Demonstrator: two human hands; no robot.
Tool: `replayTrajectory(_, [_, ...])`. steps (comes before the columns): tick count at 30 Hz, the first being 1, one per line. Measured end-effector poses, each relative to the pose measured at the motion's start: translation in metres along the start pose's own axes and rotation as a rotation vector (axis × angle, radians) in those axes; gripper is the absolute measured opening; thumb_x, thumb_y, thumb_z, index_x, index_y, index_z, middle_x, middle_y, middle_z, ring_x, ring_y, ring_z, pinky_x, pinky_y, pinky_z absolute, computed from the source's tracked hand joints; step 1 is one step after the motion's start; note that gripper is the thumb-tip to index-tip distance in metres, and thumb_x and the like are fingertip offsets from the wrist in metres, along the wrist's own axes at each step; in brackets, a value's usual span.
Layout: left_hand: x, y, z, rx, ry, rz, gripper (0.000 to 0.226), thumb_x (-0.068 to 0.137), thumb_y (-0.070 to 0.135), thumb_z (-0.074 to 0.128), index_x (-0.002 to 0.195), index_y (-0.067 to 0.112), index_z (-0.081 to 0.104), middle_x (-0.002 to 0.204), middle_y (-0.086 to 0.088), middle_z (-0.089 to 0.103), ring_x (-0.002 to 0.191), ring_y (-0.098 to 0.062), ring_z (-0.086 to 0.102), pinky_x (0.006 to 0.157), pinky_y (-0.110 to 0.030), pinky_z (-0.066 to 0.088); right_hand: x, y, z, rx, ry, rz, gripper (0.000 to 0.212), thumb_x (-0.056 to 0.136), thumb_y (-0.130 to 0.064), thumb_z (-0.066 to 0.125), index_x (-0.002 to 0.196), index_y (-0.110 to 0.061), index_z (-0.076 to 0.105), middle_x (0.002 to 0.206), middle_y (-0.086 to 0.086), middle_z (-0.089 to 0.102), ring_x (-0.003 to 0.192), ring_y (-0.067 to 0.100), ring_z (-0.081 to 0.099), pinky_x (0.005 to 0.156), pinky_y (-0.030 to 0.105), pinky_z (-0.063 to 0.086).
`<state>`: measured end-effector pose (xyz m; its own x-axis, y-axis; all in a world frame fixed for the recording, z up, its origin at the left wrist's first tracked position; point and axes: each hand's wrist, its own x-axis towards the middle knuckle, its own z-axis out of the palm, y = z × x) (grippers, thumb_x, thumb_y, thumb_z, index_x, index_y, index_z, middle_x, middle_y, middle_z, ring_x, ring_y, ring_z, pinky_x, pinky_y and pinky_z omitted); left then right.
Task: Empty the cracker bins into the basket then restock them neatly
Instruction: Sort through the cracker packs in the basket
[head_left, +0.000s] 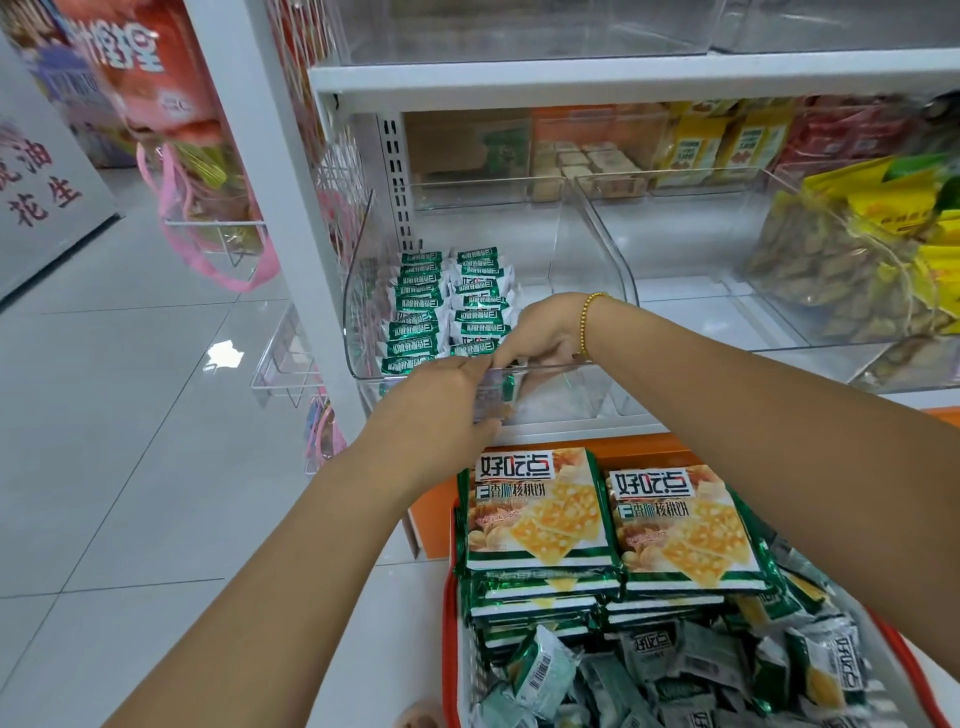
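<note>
A clear plastic cracker bin (358, 291) on the lower shelf holds two neat rows of small green-and-white cracker packets (447, 306) along its left side. My left hand (441, 400) is at the bin's front wall and pinches a small packet (498, 387) near the rim. My right hand (540, 332), with a gold bracelet, reaches over the front rim and holds the same packet from the other side. Below, a red basket (451, 623) carries two stacks of large cracker bags (540, 514) and several loose small packets (675, 670).
A second clear bin (675, 249) sits to the right, then a bin of yellow nut bags (852, 249). Boxes line the shelf's back. Pink bags (208, 218) hang on a wire rack at left. White tiled floor (130, 415) spreads to the left.
</note>
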<state>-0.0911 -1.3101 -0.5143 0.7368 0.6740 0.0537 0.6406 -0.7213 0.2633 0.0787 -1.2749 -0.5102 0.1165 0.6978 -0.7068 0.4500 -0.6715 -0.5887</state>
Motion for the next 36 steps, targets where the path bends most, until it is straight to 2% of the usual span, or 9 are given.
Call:
replayTrajectory(6, [0.008,0.003,-0.002,0.147,0.023,-0.043,0.047,0.091,0.044,0.053,0.129,0.017,0.051,0.119,-0.005,0.06,0.105,-0.024,0.058,0.082,-0.031,0.046,0.013,-0.003,-0.008,0.367,-0.167,0.029,0.065,0.088,0.01,0.048,0.146,0.004,0.021,0.146,0.026,0.034,0.088,0.041,0.066,0.063,0.052,0.058])
replayTrajectory(11, [0.014,0.003,0.001,0.127,0.022,-0.054,0.043,0.089,0.047,0.055,0.116,0.014,0.056,0.112,-0.004,0.061,0.098,-0.023,0.059,0.07,-0.027,0.042,0.017,-0.011,-0.002,0.087,-0.003,0.054,0.046,0.094,0.003,0.048,0.138,0.008,0.035,0.143,0.023,0.043,0.108,0.037,0.063,0.082,0.044,0.057])
replayTrajectory(15, [0.02,0.01,0.004,0.241,-0.014,-0.127,0.05,0.087,0.056,0.053,0.112,0.012,0.055,0.107,-0.007,0.062,0.097,-0.025,0.058,0.069,-0.028,0.041,0.005,-0.018,-0.006,-0.126,0.046,0.084,0.047,0.093,-0.012,0.06,0.134,0.006,0.044,0.143,0.02,0.045,0.105,0.031,0.067,0.07,0.038,0.057])
replayTrajectory(21, [0.033,0.017,0.006,0.264,-0.09,-0.276,0.051,0.085,0.061,0.053,0.099,0.013,0.058,0.103,-0.008,0.06,0.099,-0.024,0.057,0.069,-0.029,0.043,0.003,-0.014,-0.011,0.077,-0.011,0.1,0.036,0.098,-0.013,0.05,0.131,0.001,0.044,0.134,0.02,0.055,0.101,0.032,0.067,0.076,0.037,0.058])
replayTrajectory(24, [0.036,0.015,0.009,0.263,-0.115,-0.293,0.056,0.084,0.064,0.053,0.104,0.012,0.059,0.112,-0.009,0.06,0.106,-0.025,0.055,0.074,-0.031,0.045,-0.003,-0.014,-0.007,0.165,-0.044,0.076,0.028,0.101,-0.01,0.041,0.127,-0.001,0.04,0.125,0.019,0.056,0.075,0.031,0.069,0.071,0.046,0.058])
replayTrajectory(27, [0.031,0.009,0.01,0.251,-0.094,-0.241,0.06,0.083,0.06,0.056,0.121,0.013,0.057,0.118,-0.01,0.06,0.11,-0.027,0.054,0.08,-0.033,0.047,-0.009,-0.012,-0.008,0.138,-0.017,0.04,0.044,0.1,-0.007,0.039,0.142,0.003,0.031,0.136,0.024,0.05,0.106,0.037,0.064,0.08,0.052,0.055])
replayTrajectory(30, [0.018,0.011,0.007,0.091,0.112,-0.132,0.047,0.086,0.037,0.062,0.121,0.007,0.059,0.121,-0.015,0.058,0.113,-0.029,0.05,0.087,-0.036,0.044,-0.041,0.0,-0.007,-0.137,0.318,-0.12,0.033,0.099,-0.009,0.047,0.127,0.007,0.051,0.126,0.019,0.06,0.111,0.031,0.062,0.096,0.035,0.05])
replayTrajectory(33, [-0.004,0.028,-0.001,-0.115,0.33,0.021,0.02,0.089,0.027,0.06,0.099,0.011,0.066,0.103,-0.008,0.065,0.096,-0.023,0.059,0.08,-0.033,0.045,-0.098,0.028,-0.008,-0.382,0.534,-0.355,0.022,0.096,-0.018,0.055,0.106,-0.001,0.065,0.107,0.01,0.068,0.104,0.025,0.063,0.076,0.027,0.049])
replayTrajectory(36, [-0.036,0.051,0.004,-0.216,0.215,0.065,0.024,0.09,0.03,0.058,0.069,0.019,0.06,0.069,0.005,0.063,0.065,-0.011,0.057,0.061,-0.026,0.042,-0.144,0.074,-0.002,-0.445,0.567,-0.411,0.033,0.095,-0.032,0.053,0.076,-0.006,0.063,0.079,0.012,0.067,0.073,0.021,0.062,0.059,0.023,0.043])
